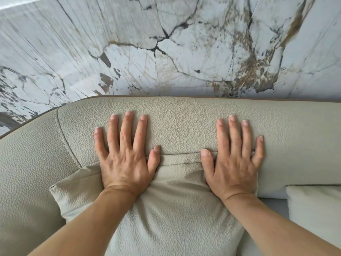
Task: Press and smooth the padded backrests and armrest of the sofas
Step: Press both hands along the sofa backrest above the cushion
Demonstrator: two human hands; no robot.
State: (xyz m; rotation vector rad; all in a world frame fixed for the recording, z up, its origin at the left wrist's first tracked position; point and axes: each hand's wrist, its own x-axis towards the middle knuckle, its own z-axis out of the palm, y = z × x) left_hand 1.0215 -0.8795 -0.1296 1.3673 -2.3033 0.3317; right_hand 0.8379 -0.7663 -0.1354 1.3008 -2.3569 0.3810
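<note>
A beige pebbled-leather padded backrest (180, 122) runs across the middle of the view, curving down at the left into the armrest (31, 163). My left hand (125, 157) lies flat on it with fingers spread. My right hand (234, 159) lies flat to the right, fingers also spread. Both palms overlap the top edge of a matching beige cushion (175, 209) that leans against the backrest between my forearms. Neither hand grips anything.
A white marble wall (166, 43) with dark and brown veins rises directly behind the sofa. A second pale cushion (315, 206) sits at the right edge. A thin brown trim (239, 97) lines the back of the backrest.
</note>
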